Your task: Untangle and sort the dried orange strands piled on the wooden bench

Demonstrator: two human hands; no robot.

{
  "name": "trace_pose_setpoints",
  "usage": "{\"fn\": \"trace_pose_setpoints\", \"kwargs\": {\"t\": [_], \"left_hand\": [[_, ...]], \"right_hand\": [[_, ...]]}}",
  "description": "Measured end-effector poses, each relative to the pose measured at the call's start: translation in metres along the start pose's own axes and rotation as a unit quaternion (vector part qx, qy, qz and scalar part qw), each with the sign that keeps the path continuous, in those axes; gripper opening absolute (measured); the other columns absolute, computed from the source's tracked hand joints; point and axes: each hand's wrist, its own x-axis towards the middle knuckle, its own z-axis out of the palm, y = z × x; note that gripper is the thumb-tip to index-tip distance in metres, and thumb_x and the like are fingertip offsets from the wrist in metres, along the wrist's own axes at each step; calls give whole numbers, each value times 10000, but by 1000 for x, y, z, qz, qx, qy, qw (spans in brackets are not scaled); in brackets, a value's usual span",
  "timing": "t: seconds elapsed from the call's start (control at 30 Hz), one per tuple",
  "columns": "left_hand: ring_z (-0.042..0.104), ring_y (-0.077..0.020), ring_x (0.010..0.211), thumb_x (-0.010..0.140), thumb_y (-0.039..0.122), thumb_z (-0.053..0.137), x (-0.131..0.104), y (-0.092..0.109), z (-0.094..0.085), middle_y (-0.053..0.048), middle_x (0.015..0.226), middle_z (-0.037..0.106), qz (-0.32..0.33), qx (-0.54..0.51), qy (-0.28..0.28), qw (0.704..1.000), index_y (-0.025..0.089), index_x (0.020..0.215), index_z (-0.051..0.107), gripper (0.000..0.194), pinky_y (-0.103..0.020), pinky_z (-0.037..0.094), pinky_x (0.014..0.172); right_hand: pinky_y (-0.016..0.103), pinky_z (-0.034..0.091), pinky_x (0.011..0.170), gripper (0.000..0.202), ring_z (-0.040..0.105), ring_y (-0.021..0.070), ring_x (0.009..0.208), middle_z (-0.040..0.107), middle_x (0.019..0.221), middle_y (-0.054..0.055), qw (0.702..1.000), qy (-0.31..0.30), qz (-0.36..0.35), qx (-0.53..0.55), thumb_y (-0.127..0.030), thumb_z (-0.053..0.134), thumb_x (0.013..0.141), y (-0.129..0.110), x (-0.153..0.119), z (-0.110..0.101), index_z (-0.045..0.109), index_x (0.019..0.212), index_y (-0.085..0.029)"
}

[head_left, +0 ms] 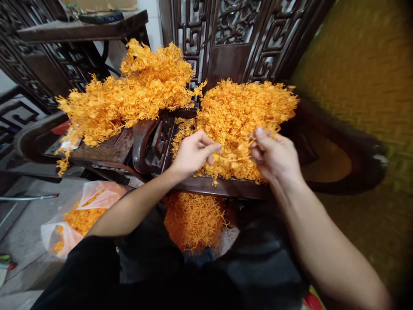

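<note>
Strand (238, 157) between left fingers (211, 149) and right fingers (262, 137), orange pile (241, 107) behind

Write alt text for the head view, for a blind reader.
A person's left hand and right hand work over an orange heap on a dark seat, the right apparently pinching a strand. A second heap lies on another seat to the left; below are a bag of orange pieces and an orange tangle between the legs.

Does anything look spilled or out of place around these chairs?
Yes, slightly: an orange sprig hangs over the front edge of the left chair, straggling below the heap on its seat. Nothing looks clearly damaged.
</note>
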Motion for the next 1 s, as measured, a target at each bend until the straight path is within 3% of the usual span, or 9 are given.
{"fn": "trace_pose_setpoints", "kwargs": {"t": [0.07,0.17,0.23,0.3,0.47,0.67,0.77,0.9,1.0], "left_hand": [[579,-72,464,895,301,771,16,-8,-11,-19,717,726,-5,-65,83,994,207,815,537,265,-211,336,398],[561,-53,486,919,340,756,37,-16,-35,8,731,719,11,-122,257,959,214,821,496,305,-187,358,428],[583,-54,521,922,358,757,45,-19,-48,15,750,720,5,-134,311,941,210,835,496,312,-177,402,467],[654,-72,611,910,323,770,47,-23,-54,-1,812,734,-21,-136,282,949,194,858,531,277,-177,459,519],[726,-116,719,885,134,749,35,-27,-43,-43,878,742,-137,-157,108,972,150,930,620,137,-189,507,561],[710,-125,678,858,137,779,13,-9,-30,-73,908,761,-240,-169,-138,946,161,1300,672,455,-193,449,491],[705,-111,659,861,137,781,11,-6,-26,-64,868,750,-258,-171,-141,941,145,1269,695,417,-178,409,454],[658,-73,566,876,81,742,11,-2,-22,-29,735,698,-266,-167,-123,941,104,1010,718,138,-160,358,414],[583,-52,471,864,27,725,8,6,-25,7,618,631,-276,-154,-147,937,102,874,681,88,-161,338,398]], "right_hand": [[198,189,340,468,305,27,350,497,506,-53,998,-41,29,-25,-534,962,611,0,-2,-1,677,694,-172],[189,176,335,501,287,24,352,449,470,-68,999,-23,26,-41,-536,985,567,0,-6,-3,652,666,-174],[190,176,337,493,291,26,352,450,465,-66,999,-15,15,-42,-534,981,575,-1,-8,-4,654,656,-175],[200,172,346,472,303,25,350,491,486,-49,997,-53,21,-49,-545,957,622,0,-11,-2,671,657,-170],[239,178,371,391,362,26,370,679,691,21,987,-146,19,-56,-502,924,702,8,-20,11,737,768,-164],[239,225,391,343,384,47,391,576,573,-25,987,-153,-7,-54,-421,935,711,15,-23,21,725,767,-155],[233,260,394,318,405,68,395,508,517,-55,984,-158,-33,-74,-423,904,760,20,-26,25,707,790,-176],[222,275,404,308,404,68,407,509,510,-53,984,-152,-38,-84,-397,891,770,21,-23,27,679,771,-174],[209,208,387,277,310,31,392,539,570,-56,999,-45,-5,-2,-281,868,748,8,-5,15,618,706,-169]]}}
